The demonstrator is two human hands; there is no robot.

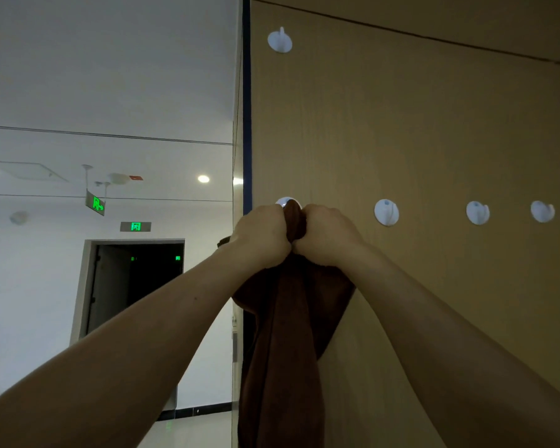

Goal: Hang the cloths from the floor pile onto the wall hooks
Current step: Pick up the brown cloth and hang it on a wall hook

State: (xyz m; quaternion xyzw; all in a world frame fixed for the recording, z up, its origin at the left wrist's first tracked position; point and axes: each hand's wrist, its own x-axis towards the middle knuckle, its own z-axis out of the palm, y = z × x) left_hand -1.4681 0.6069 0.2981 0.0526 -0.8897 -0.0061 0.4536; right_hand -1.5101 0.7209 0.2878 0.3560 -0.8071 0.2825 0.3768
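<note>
A dark brown cloth (288, 334) hangs down the tan wooden wall panel (417, 124). Its bunched top edge sits at the leftmost white hook (285, 202) of the lower row. My left hand (261, 236) grips the cloth's top from the left. My right hand (327, 234) grips it from the right, knuckles almost touching the left hand. Both hands cover most of that hook, so I cannot tell whether the cloth is caught on it. The floor pile is out of view.
Three more bare white hooks (386, 212) (477, 212) (542, 211) run rightward in the same row. One bare hook (279, 41) sits higher up. The panel's left edge (246, 124) borders a glass partition; beyond it lies a white corridor with a dark doorway (136, 286).
</note>
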